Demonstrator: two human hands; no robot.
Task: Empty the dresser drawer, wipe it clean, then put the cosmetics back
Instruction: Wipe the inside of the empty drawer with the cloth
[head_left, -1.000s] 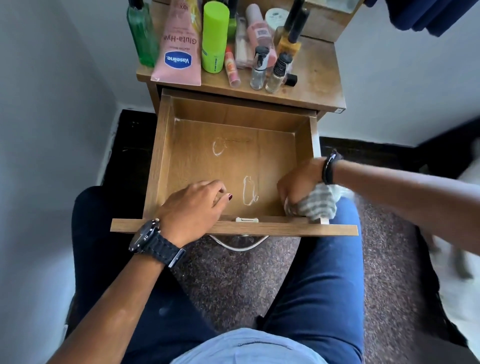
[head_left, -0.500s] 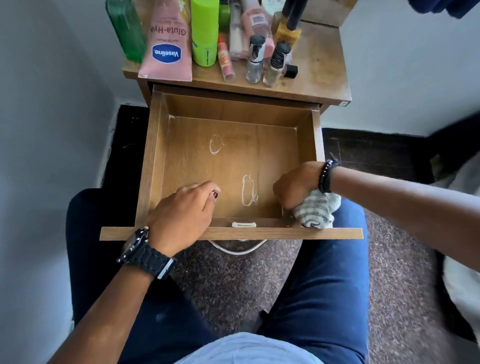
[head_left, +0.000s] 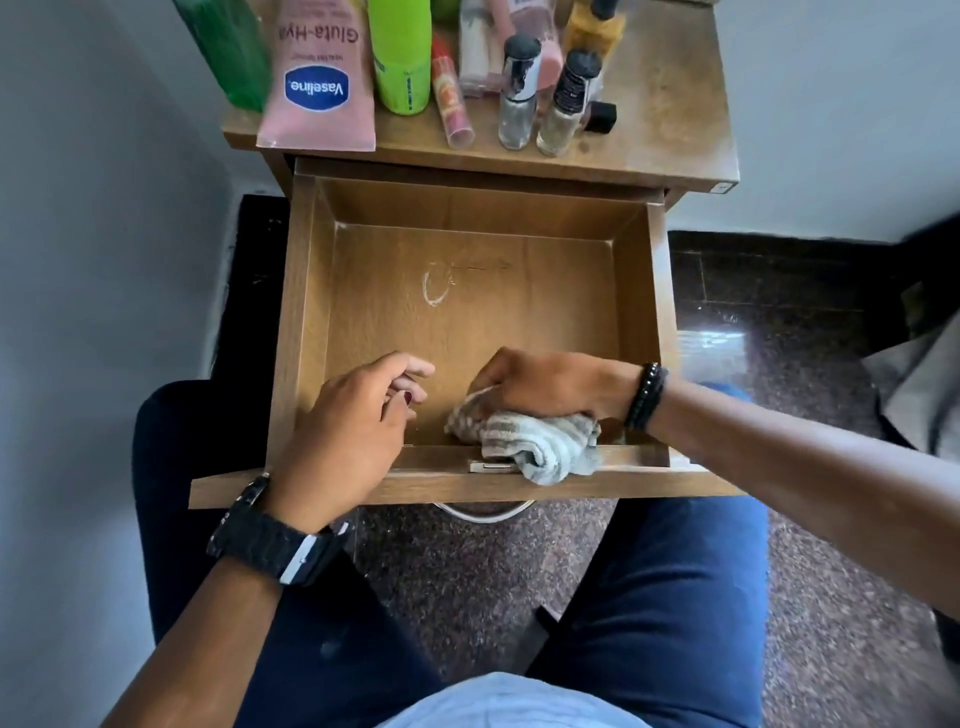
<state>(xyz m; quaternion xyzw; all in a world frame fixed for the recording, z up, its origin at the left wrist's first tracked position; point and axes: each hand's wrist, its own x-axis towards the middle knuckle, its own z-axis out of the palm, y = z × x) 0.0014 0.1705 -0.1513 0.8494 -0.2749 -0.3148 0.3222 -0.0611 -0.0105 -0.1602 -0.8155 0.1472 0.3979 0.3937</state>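
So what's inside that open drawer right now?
The drawer holds no cosmetics: just a whitish ring mark, the right hand pressing a striped cloth, and the left hand. The floor beneath them is hidden.

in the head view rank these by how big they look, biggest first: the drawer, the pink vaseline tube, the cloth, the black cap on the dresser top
1. drawer
2. pink Vaseline tube, partly cut off at the top edge
3. cloth, partly under the right hand; close to the tube, and nearer the camera, so unsure
4. black cap

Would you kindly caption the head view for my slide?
Right hand wipes the emptied drawer with a cloth.
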